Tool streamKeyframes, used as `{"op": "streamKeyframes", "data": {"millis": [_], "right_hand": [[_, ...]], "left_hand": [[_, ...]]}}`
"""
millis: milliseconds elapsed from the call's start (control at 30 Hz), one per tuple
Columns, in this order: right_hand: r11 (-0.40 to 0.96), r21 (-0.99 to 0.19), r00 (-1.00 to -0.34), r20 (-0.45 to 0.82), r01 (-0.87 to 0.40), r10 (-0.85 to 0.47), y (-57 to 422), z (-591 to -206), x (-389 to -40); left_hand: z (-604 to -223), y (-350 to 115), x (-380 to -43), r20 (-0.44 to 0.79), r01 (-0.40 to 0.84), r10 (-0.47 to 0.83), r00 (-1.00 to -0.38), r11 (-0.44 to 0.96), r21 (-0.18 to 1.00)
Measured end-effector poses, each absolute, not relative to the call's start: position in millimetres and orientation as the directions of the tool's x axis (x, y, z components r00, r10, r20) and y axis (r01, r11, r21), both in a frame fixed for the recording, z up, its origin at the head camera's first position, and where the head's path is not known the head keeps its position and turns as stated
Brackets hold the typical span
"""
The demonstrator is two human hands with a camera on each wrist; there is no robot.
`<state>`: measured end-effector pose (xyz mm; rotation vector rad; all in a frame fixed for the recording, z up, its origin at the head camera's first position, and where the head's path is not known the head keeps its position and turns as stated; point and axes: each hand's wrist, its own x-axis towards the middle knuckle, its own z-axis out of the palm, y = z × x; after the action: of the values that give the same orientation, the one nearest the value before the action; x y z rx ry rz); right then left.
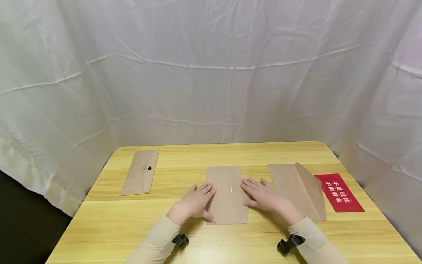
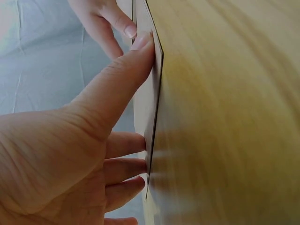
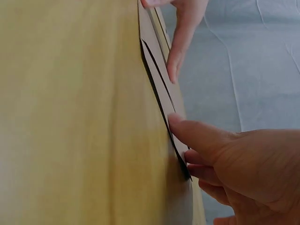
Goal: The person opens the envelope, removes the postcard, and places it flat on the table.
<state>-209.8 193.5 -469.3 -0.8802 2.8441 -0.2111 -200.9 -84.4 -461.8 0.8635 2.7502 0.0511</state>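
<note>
A brown paper envelope [image 1: 219, 205] lies in the middle of the table, its flap along the right side. My left hand [image 1: 194, 203] rests on its left part, fingers spread flat and thumb near the bottom left corner. Across from it, my right hand [image 1: 263, 196] touches the flap's right edge with fingers extended and thumb apart. A thin dark gap runs between the envelope's paper layers [image 3: 157, 70] in the right wrist view. Close beyond the right hand is a second brown envelope [image 1: 290, 183] with its pointed flap spread open.
A closed brown envelope [image 1: 136, 174] with a small black mark lies at the back left of the wooden table [image 1: 115, 227]. At the right, a red card [image 1: 344, 200] with white characters partly meets the open envelope's flap. Pale curtains [image 1: 211, 91] hang behind.
</note>
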Motion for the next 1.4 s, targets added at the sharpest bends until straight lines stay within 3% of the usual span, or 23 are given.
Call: {"op": "streamKeyframes", "data": {"millis": [700,1400], "right_hand": [[0.793,-0.249,-0.779,-0.177,-0.556,-0.602,194,-472,-245],[0.788,-0.258,-0.781,-0.155,-0.559,-0.605,199,-474,-240]], "left_hand": [[-458,-80,-204,-0.249,0.564,0.564,-0.787,0.822,0.079],[-456,-26,-197,-0.106,0.756,0.754,-0.648,0.654,0.029]]}}
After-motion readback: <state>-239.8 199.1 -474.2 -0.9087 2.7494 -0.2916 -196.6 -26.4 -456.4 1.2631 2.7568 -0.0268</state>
